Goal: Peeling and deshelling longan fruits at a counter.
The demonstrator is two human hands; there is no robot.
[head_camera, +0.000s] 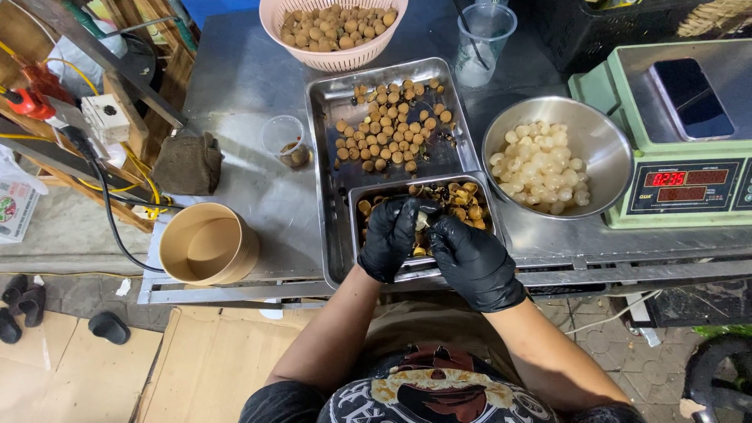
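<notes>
Both my hands wear black gloves and meet over a small steel tray full of brown fruit shells. My left hand and my right hand pinch one small pale fruit between their fingertips. Behind it a larger steel tray holds several round brown unpeeled fruits. To the right a steel bowl holds peeled white fruit flesh.
A pink basket of more brown fruit stands at the back. A clear plastic cup, a small cup, a tan paper bowl, a green scale with a phone on it, and cables at left surround the steel table.
</notes>
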